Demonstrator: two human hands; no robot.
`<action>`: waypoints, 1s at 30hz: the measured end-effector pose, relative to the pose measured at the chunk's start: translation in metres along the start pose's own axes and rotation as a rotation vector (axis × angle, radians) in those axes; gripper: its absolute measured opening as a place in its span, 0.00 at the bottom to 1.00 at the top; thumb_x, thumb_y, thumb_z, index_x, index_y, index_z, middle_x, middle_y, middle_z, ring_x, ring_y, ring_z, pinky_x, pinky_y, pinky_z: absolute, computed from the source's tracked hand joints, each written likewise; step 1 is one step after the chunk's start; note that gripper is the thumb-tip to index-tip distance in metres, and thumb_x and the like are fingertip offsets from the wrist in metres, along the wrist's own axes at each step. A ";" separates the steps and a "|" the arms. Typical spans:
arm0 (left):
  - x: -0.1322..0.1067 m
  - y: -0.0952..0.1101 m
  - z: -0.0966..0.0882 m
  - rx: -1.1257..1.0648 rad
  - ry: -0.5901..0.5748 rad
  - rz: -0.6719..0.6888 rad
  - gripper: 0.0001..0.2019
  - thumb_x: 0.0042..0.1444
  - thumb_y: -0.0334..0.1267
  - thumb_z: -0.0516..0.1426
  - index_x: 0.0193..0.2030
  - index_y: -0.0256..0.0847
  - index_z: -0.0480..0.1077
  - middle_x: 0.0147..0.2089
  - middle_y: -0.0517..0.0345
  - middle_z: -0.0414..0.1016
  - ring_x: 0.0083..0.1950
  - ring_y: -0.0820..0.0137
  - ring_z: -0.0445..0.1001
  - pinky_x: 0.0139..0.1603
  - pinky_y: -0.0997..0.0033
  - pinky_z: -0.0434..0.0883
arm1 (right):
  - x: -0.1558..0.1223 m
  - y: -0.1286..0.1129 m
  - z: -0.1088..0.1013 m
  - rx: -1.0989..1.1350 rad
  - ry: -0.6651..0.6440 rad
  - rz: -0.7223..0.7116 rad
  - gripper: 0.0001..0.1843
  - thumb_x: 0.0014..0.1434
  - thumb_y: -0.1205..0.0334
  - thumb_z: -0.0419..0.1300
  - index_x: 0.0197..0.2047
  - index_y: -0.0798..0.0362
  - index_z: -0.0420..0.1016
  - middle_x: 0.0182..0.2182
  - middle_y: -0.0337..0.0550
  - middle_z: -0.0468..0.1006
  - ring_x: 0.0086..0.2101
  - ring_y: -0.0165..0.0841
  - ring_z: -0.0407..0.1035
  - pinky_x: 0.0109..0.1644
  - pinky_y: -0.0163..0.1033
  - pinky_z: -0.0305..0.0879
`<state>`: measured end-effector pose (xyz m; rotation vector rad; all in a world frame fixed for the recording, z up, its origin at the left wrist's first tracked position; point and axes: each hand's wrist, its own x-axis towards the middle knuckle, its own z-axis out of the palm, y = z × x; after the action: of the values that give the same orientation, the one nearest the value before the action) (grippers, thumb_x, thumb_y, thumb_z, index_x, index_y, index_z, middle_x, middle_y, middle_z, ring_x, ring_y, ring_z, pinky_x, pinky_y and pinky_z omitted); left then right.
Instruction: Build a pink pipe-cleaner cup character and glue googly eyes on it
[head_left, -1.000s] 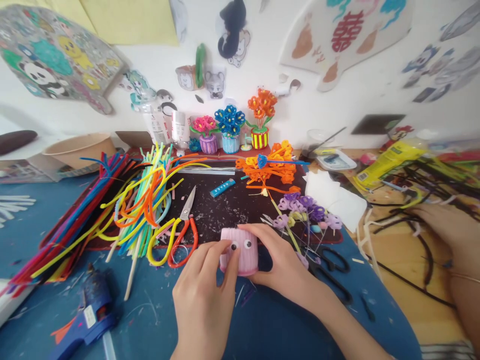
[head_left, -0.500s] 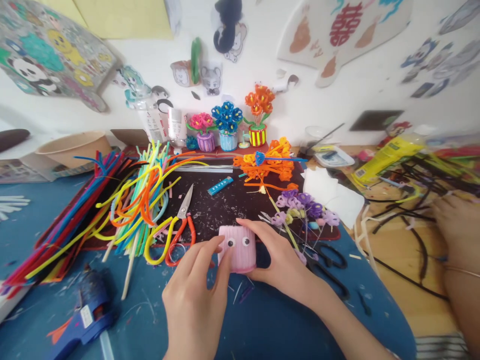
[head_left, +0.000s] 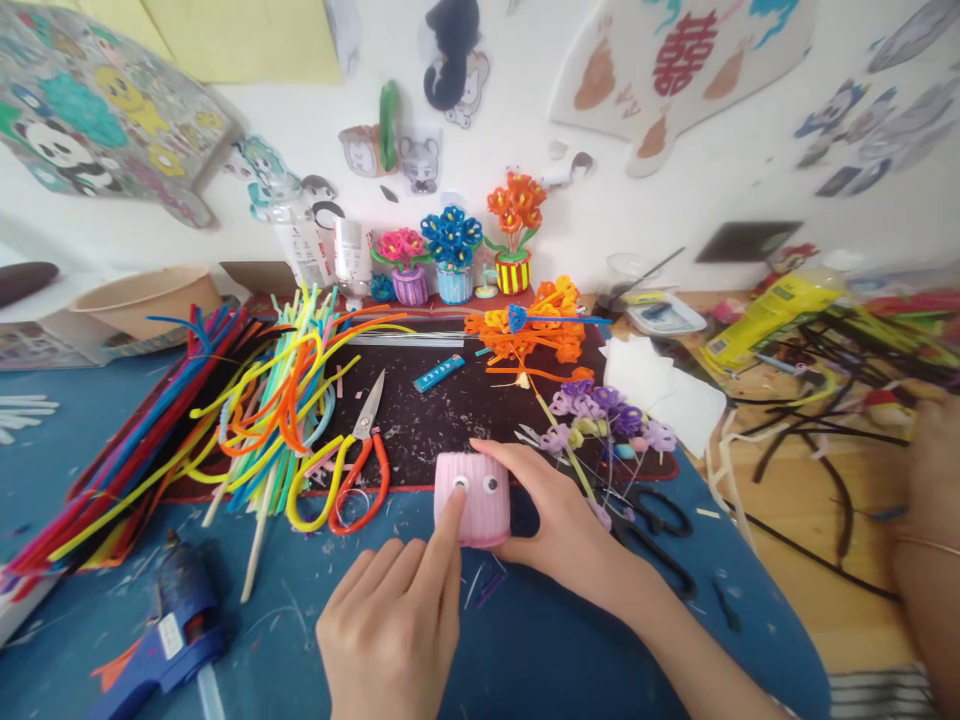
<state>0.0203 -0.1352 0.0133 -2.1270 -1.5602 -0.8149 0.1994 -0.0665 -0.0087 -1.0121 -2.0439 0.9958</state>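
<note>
A small pink ribbed pot (head_left: 484, 515) with two googly eyes (head_left: 490, 487) stands on the blue mat near the front. My right hand (head_left: 559, 525) wraps round its right side, thumb lying over the top. My left hand (head_left: 390, 630) is low in the middle; its index finger is stretched out and presses on the pot's front just under the left eye, the other fingers curled in with nothing in them.
Orange-handled scissors (head_left: 360, 470) and a heap of coloured pipe cleaners (head_left: 247, 410) lie to the left, a blue glue gun (head_left: 169, 625) at the front left. Purple pipe-cleaner flowers (head_left: 607, 415) and black scissors (head_left: 656, 530) lie to the right. Another person's hand (head_left: 930, 480) is at the right edge.
My left hand has let go of the pot's left side, drawn back a little, and now touches its front with one fingertip. My right hand keeps its hold.
</note>
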 end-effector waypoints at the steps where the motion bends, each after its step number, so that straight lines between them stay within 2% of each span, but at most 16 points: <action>1: 0.000 0.000 0.000 -0.004 -0.006 0.001 0.15 0.59 0.28 0.60 0.53 0.36 0.75 0.18 0.69 0.61 0.21 0.77 0.59 0.29 0.73 0.59 | 0.000 0.000 0.000 0.001 -0.002 0.003 0.47 0.47 0.75 0.66 0.66 0.39 0.56 0.61 0.42 0.67 0.59 0.40 0.64 0.63 0.47 0.63; 11: -0.003 0.000 -0.002 -0.025 -0.022 -0.056 0.16 0.60 0.29 0.59 0.55 0.38 0.74 0.19 0.69 0.64 0.21 0.77 0.60 0.29 0.72 0.59 | 0.000 -0.001 -0.001 0.009 -0.010 0.011 0.46 0.48 0.75 0.66 0.66 0.40 0.56 0.61 0.42 0.67 0.59 0.40 0.64 0.63 0.48 0.62; 17: -0.001 -0.002 0.002 -0.009 -0.042 -0.014 0.16 0.61 0.28 0.58 0.56 0.37 0.73 0.19 0.69 0.64 0.20 0.77 0.60 0.29 0.72 0.59 | -0.002 -0.001 0.000 0.027 -0.015 0.045 0.49 0.47 0.75 0.66 0.68 0.38 0.53 0.64 0.42 0.64 0.61 0.41 0.61 0.65 0.51 0.60; 21: -0.002 -0.003 0.004 -0.013 -0.039 -0.004 0.16 0.61 0.28 0.57 0.56 0.37 0.73 0.19 0.69 0.64 0.20 0.78 0.60 0.29 0.73 0.59 | -0.002 -0.002 0.000 0.038 -0.004 0.076 0.51 0.48 0.74 0.66 0.69 0.36 0.50 0.62 0.42 0.65 0.60 0.42 0.63 0.64 0.52 0.60; 26: -0.005 -0.003 0.003 -0.048 -0.059 -0.054 0.17 0.62 0.29 0.57 0.57 0.38 0.71 0.20 0.69 0.65 0.21 0.78 0.61 0.29 0.73 0.60 | -0.002 -0.003 0.000 0.036 0.001 0.077 0.52 0.48 0.73 0.67 0.69 0.36 0.47 0.61 0.42 0.67 0.59 0.42 0.64 0.63 0.52 0.60; 30: -0.005 -0.003 0.000 -0.069 -0.027 -0.082 0.18 0.62 0.28 0.57 0.58 0.41 0.70 0.22 0.68 0.68 0.22 0.79 0.62 0.30 0.74 0.60 | -0.001 -0.003 -0.001 0.031 0.003 0.072 0.53 0.48 0.73 0.67 0.69 0.36 0.47 0.60 0.41 0.67 0.58 0.41 0.65 0.63 0.51 0.61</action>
<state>0.0164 -0.1381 0.0100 -2.1429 -1.6656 -0.8826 0.1994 -0.0686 -0.0061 -1.0767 -1.9962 1.0585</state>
